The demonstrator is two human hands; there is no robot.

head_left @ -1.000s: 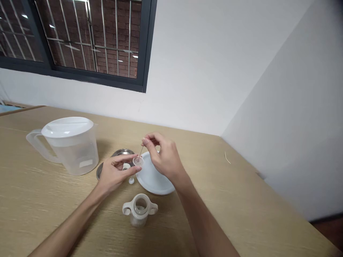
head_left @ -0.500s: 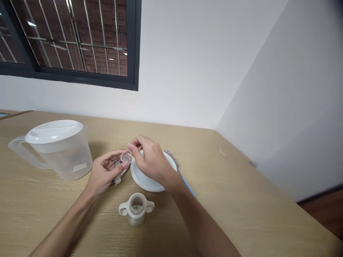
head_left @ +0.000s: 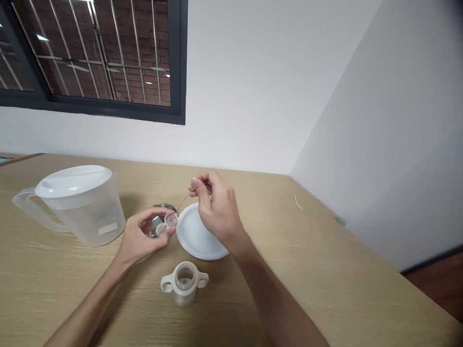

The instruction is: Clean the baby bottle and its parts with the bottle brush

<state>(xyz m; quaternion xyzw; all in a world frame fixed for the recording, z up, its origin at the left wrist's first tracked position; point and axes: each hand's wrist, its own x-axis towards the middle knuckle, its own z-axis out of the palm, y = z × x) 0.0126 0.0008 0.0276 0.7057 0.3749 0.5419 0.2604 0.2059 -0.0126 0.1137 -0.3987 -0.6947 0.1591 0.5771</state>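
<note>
My left hand [head_left: 141, 236] grips a small translucent round plastic cap [head_left: 171, 220] between thumb and fingers. Its attached-looking second round piece [head_left: 161, 229] shows just beside it. A thin metal rod [head_left: 183, 200] is pinched in my right hand [head_left: 220, 209], slanting down with its lower tip at the middle of the cap. Whether the tip bears bristles is too small to tell. Below my hands stands a two-handled baby cup [head_left: 185, 289], upright and without a lid. My right hand hovers over a pale plate [head_left: 197, 238], covering part of it.
A lidded translucent pitcher [head_left: 90, 217] stands at the left, its handle pointing left. Behind my left hand lies a shiny metal dish [head_left: 164, 206], partly hidden. A thin pale strand [head_left: 298, 202] lies at the right of the wooden table [head_left: 307, 270], which meets the wall.
My right hand has risen and moved right, with more of the rod showing out of the cap. The cap has dipped slightly. The blue-handled brush is now hidden behind my right arm.
</note>
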